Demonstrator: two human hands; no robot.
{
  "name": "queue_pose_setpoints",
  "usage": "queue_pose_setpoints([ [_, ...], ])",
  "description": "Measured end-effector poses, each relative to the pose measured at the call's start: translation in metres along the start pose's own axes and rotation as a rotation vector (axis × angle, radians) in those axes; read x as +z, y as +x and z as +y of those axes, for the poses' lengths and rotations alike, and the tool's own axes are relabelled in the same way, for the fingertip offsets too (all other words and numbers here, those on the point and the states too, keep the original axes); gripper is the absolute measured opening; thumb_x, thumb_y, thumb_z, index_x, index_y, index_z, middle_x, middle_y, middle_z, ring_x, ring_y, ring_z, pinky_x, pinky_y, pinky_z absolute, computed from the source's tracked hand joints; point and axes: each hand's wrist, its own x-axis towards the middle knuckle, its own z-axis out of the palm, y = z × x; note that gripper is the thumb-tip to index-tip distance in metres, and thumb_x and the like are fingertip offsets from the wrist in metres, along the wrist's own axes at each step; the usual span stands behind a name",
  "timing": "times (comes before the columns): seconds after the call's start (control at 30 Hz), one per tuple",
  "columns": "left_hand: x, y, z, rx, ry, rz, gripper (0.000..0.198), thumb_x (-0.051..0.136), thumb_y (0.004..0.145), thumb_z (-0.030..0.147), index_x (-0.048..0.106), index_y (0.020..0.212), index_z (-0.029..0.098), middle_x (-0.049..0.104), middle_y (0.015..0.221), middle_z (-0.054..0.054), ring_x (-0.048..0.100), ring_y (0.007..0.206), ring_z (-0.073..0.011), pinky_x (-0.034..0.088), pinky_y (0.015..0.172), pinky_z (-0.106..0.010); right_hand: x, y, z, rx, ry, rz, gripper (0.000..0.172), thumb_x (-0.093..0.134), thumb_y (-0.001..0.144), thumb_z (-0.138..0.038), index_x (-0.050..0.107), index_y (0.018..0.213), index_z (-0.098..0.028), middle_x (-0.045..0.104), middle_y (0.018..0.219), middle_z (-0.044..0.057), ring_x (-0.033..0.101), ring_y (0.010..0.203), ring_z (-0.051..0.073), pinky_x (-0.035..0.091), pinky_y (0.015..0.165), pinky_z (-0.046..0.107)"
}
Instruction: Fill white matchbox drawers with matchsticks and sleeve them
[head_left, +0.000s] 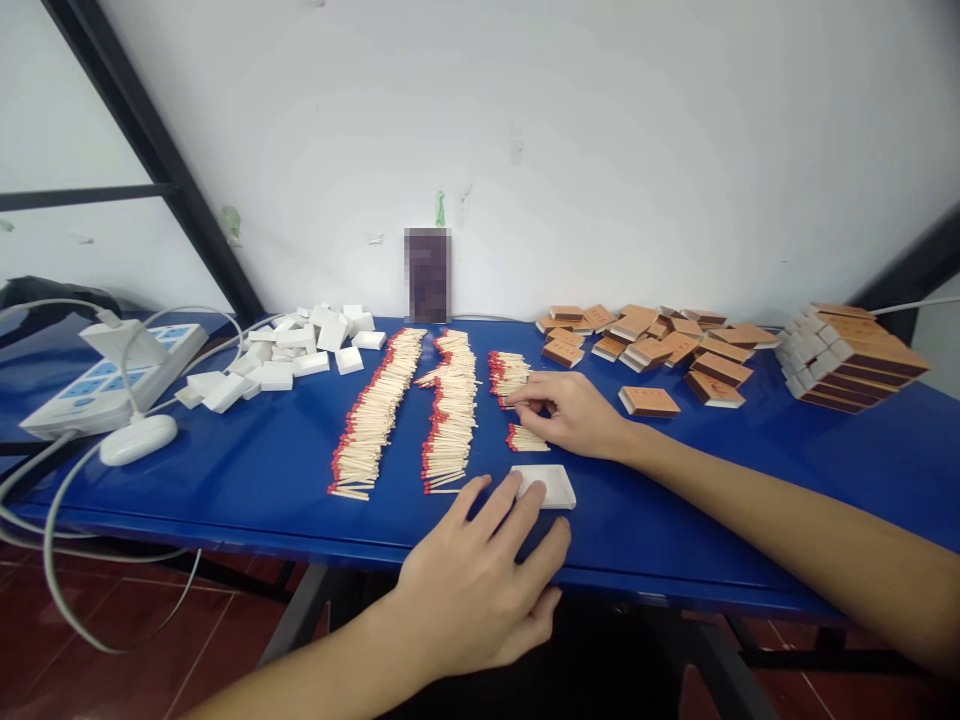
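Note:
My left hand point(487, 570) is spread low over the table's front edge, with fingertips resting at the near left side of a white matchbox tray point(556, 488). Its fingers are apart and do not wrap round the tray. Beyond the tray, my right hand point(574, 412) has thumb and forefinger pinched at a short row of red-tipped matches point(508, 370). How many matches lie in that pinch is hidden. A small separate bunch of matches point(529, 440) lies just below the right hand. Two longer rows of matches, a left row point(379, 410) and a middle row point(452, 420), run alongside.
White trays point(292, 350) are heaped at the back left. Orange matchbox sleeves point(652, 335) lie scattered at the back right, beside a stack of matchboxes point(847, 355). A power strip point(112, 385) and white cables occupy the left end. A blurred dark rectangle point(428, 275) stands against the wall.

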Motion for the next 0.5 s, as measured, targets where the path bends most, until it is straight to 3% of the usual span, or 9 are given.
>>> queue_pose_setpoints([
  [0.2,0.0005,0.0009,-0.0008,0.006,0.007,0.008,0.042,0.045,0.094,0.038,0.056,0.129,0.017,0.057,0.133,-0.013,0.051,0.126,-0.0319,0.039,0.104,-0.046,0.0018,0.0021,0.0026,0.095,0.029,0.002,0.025,0.056,0.081,-0.017,0.074,0.097,-0.018,0.061,0.067,0.000,0.049,0.058,0.012,0.034,0.058,0.025],
  [0.5,-0.0008,0.0008,0.0003,0.006,-0.003,0.011,0.041,0.046,0.094,0.038,0.056,0.127,0.016,0.057,0.132,-0.013,0.051,0.126,-0.0321,0.039,0.104,-0.046,-0.0013,0.0044,0.0002,0.146,-0.014,-0.063,0.013,0.055,0.086,-0.025,0.066,0.088,-0.019,0.053,0.065,-0.002,0.043,0.058,0.012,0.030,0.057,0.026],
])
